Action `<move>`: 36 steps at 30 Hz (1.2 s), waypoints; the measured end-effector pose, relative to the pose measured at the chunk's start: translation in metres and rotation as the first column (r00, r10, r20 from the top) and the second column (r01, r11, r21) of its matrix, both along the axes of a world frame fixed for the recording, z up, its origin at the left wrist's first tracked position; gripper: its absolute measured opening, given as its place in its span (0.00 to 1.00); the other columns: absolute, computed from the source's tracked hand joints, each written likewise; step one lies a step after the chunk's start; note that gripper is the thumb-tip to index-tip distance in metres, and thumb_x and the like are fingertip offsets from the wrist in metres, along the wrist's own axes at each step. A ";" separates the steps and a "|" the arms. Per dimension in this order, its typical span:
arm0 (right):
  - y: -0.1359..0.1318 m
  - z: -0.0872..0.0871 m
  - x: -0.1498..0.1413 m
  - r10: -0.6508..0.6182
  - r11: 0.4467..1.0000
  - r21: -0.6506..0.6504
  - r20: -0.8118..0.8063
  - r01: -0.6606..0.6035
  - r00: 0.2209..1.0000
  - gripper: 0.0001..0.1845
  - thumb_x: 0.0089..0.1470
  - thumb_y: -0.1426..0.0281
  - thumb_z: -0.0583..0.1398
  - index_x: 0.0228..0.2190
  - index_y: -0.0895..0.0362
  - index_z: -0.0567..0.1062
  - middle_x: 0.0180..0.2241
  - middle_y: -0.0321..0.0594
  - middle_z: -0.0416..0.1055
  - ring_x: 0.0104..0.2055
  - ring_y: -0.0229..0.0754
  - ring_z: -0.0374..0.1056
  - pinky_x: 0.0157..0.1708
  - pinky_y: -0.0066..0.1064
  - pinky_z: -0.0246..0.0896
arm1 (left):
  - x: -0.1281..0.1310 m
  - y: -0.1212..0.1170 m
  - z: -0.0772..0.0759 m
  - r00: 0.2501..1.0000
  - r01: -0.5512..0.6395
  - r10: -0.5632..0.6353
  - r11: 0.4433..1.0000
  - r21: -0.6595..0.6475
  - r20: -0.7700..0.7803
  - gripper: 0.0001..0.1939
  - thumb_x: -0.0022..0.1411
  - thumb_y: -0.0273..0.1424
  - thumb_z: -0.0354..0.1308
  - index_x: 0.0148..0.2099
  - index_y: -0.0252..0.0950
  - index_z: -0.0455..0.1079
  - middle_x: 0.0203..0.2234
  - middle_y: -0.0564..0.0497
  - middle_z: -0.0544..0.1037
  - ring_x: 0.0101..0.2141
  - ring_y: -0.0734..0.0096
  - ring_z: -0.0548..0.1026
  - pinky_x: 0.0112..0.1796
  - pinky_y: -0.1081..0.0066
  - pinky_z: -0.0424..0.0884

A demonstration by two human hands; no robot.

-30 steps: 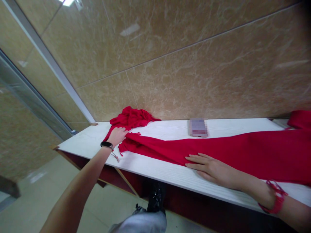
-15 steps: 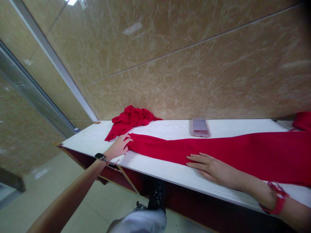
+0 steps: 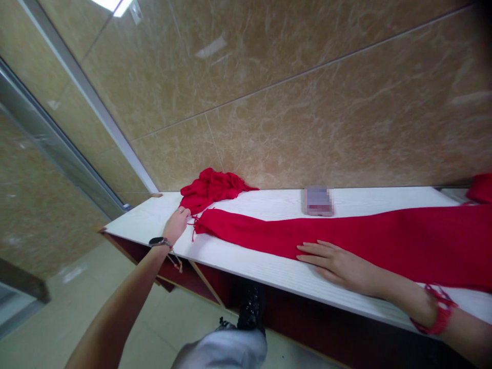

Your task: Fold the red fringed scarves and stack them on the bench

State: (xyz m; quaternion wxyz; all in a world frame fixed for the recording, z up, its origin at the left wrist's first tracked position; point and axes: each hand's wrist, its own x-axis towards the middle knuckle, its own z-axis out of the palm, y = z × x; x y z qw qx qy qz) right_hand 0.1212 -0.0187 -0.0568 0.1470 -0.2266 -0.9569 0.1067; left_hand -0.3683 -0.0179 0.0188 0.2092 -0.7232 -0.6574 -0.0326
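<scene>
A long red scarf (image 3: 261,236) with a fringed left end lies stretched along the white tabletop (image 3: 246,264). A second red scarf (image 3: 213,187) is bunched up against the wall, at the far left. Beside the fringe, my left hand (image 3: 177,225) has its fingers closed over the lower corner of the bunched scarf. Whether a strand of fringe is also between the fingertips cannot be made out. My right hand (image 3: 336,264) rests flat on the near edge of the long scarf, fingers stretched out, partly over the white top.
A phone-like flat object (image 3: 318,201), blurred out, lies behind the long scarf near the wall (image 3: 288,128). More folded red cloth (image 3: 480,188) sits at the far right. Below the tabletop's front edge are dark red compartments (image 3: 303,312) and my leg (image 3: 230,348).
My left hand spread over the long scarf's end, then moved left off it and closed its fingers. That end now lies flatter with its fringe showing. My right hand stayed put.
</scene>
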 end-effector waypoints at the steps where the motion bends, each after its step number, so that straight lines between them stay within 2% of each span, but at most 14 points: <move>1: 0.000 0.000 0.000 0.001 1.000 -0.002 0.000 -0.001 1.000 0.21 0.60 0.65 0.47 0.55 0.47 0.63 0.57 0.40 0.59 0.59 0.47 0.52 0.57 0.49 0.47 | -0.002 -0.002 -0.002 1.000 0.004 -0.004 1.000 -0.011 0.022 0.11 0.58 0.18 0.43 0.39 0.33 0.63 0.36 0.47 0.71 0.38 0.67 0.71 0.40 0.69 0.66; 3: 0.001 -0.001 0.000 0.006 1.000 -0.008 -0.007 -0.006 1.000 0.21 0.60 0.64 0.47 0.54 0.47 0.63 0.57 0.39 0.59 0.59 0.46 0.53 0.57 0.49 0.46 | -0.001 -0.004 -0.011 0.995 0.034 -0.028 0.998 -0.061 0.094 0.05 0.59 0.24 0.49 0.37 0.34 0.64 0.32 0.51 0.73 0.34 0.70 0.72 0.37 0.72 0.68; 5: 0.001 -0.002 0.000 0.010 1.000 -0.010 -0.013 -0.010 1.000 0.21 0.60 0.63 0.47 0.55 0.46 0.63 0.57 0.39 0.59 0.59 0.46 0.53 0.57 0.49 0.46 | 0.005 -0.005 -0.024 0.982 0.086 -0.063 0.989 -0.121 0.178 0.07 0.56 0.30 0.54 0.38 0.34 0.65 0.31 0.51 0.74 0.32 0.70 0.72 0.35 0.72 0.69; 8: 0.002 -0.003 0.000 0.010 1.000 -0.008 -0.005 -0.010 1.000 0.22 0.60 0.62 0.46 0.55 0.46 0.62 0.57 0.40 0.59 0.59 0.47 0.52 0.57 0.50 0.47 | 0.015 0.000 -0.037 0.967 0.044 -0.019 0.995 -0.092 0.253 0.07 0.54 0.28 0.55 0.37 0.35 0.65 0.31 0.50 0.74 0.32 0.68 0.72 0.36 0.70 0.69; 11: 0.003 -0.003 0.000 0.008 1.000 -0.012 0.024 -0.008 1.000 0.22 0.60 0.62 0.46 0.55 0.47 0.62 0.57 0.40 0.58 0.59 0.47 0.52 0.57 0.51 0.46 | 0.013 0.007 -0.032 0.970 -0.049 0.050 0.999 -0.008 0.236 0.07 0.53 0.21 0.49 0.34 0.36 0.64 0.31 0.49 0.72 0.34 0.66 0.71 0.38 0.69 0.66; 15: 0.002 -0.002 0.001 0.001 1.000 -0.015 0.041 -0.001 0.999 0.22 0.60 0.62 0.46 0.55 0.47 0.62 0.58 0.40 0.58 0.59 0.47 0.52 0.57 0.51 0.47 | -0.014 0.007 -0.013 0.953 -0.112 0.079 0.989 0.096 0.292 0.12 0.53 0.18 0.44 0.33 0.36 0.65 0.33 0.48 0.71 0.39 0.64 0.69 0.42 0.69 0.64; 17: 0.002 -0.001 0.001 0.000 1.000 -0.019 0.035 0.001 0.999 0.22 0.60 0.62 0.46 0.55 0.47 0.62 0.58 0.40 0.58 0.59 0.47 0.52 0.57 0.51 0.46 | -0.028 0.003 -0.009 0.942 -0.095 0.069 0.993 0.064 0.328 0.12 0.51 0.18 0.44 0.31 0.36 0.66 0.30 0.49 0.72 0.36 0.66 0.70 0.40 0.70 0.65; 19: 0.002 -0.001 0.001 0.002 1.000 -0.023 0.030 -0.001 1.000 0.22 0.60 0.62 0.46 0.55 0.47 0.61 0.58 0.40 0.58 0.59 0.47 0.52 0.57 0.51 0.46 | -0.035 -0.004 -0.012 0.938 -0.029 0.038 0.999 -0.030 0.345 0.10 0.49 0.19 0.47 0.30 0.36 0.67 0.28 0.51 0.73 0.33 0.68 0.71 0.38 0.72 0.67; 21: 0.002 -0.001 0.001 0.003 1.000 -0.021 0.026 -0.002 1.000 0.22 0.60 0.62 0.46 0.55 0.46 0.62 0.58 0.40 0.58 0.59 0.47 0.52 0.57 0.51 0.46 | -0.032 -0.010 -0.021 0.927 0.048 -0.010 0.995 -0.092 0.374 0.09 0.50 0.22 0.50 0.32 0.36 0.69 0.31 0.51 0.74 0.34 0.69 0.72 0.38 0.72 0.68; 25: 0.001 -0.001 0.001 -0.005 1.000 -0.017 0.037 0.006 0.999 0.22 0.60 0.63 0.46 0.55 0.46 0.61 0.58 0.40 0.57 0.59 0.47 0.52 0.57 0.52 0.46 | -0.010 -0.012 -0.036 0.888 0.120 -0.080 0.991 -0.061 0.453 0.12 0.58 0.34 0.49 0.40 0.35 0.70 0.38 0.47 0.74 0.39 0.66 0.71 0.41 0.68 0.68; 27: 0.000 0.000 0.001 -0.008 1.000 -0.018 0.051 0.009 0.999 0.22 0.60 0.62 0.46 0.55 0.47 0.62 0.58 0.40 0.57 0.59 0.47 0.52 0.57 0.52 0.46 | 0.000 -0.008 -0.038 0.906 0.122 -0.060 0.985 -0.123 0.418 0.13 0.56 0.35 0.52 0.42 0.35 0.69 0.36 0.48 0.74 0.38 0.66 0.72 0.41 0.68 0.68; 30: -0.001 0.002 0.001 -0.012 1.000 -0.021 0.061 0.013 0.998 0.22 0.60 0.62 0.46 0.55 0.47 0.62 0.58 0.40 0.57 0.59 0.47 0.51 0.57 0.51 0.46 | 0.002 0.000 -0.034 0.947 0.017 0.045 0.982 -0.188 0.319 0.14 0.52 0.28 0.56 0.43 0.35 0.68 0.33 0.50 0.75 0.35 0.67 0.73 0.39 0.71 0.68; 33: -0.001 0.002 0.001 -0.017 0.999 -0.026 0.045 0.018 0.999 0.22 0.60 0.63 0.46 0.55 0.48 0.62 0.58 0.41 0.58 0.59 0.48 0.52 0.56 0.51 0.46 | -0.013 0.003 -0.026 0.951 -0.112 0.144 0.985 -0.130 0.274 0.18 0.50 0.20 0.52 0.45 0.34 0.67 0.34 0.49 0.74 0.38 0.66 0.72 0.42 0.70 0.67; 36: 0.000 0.001 0.001 -0.012 1.000 -0.028 0.012 0.012 1.000 0.22 0.60 0.63 0.47 0.54 0.48 0.63 0.57 0.41 0.59 0.59 0.48 0.53 0.56 0.51 0.47 | -0.030 0.000 -0.021 0.942 -0.222 0.234 0.972 -0.073 0.243 0.22 0.48 0.16 0.50 0.47 0.31 0.66 0.35 0.45 0.73 0.40 0.62 0.71 0.44 0.66 0.66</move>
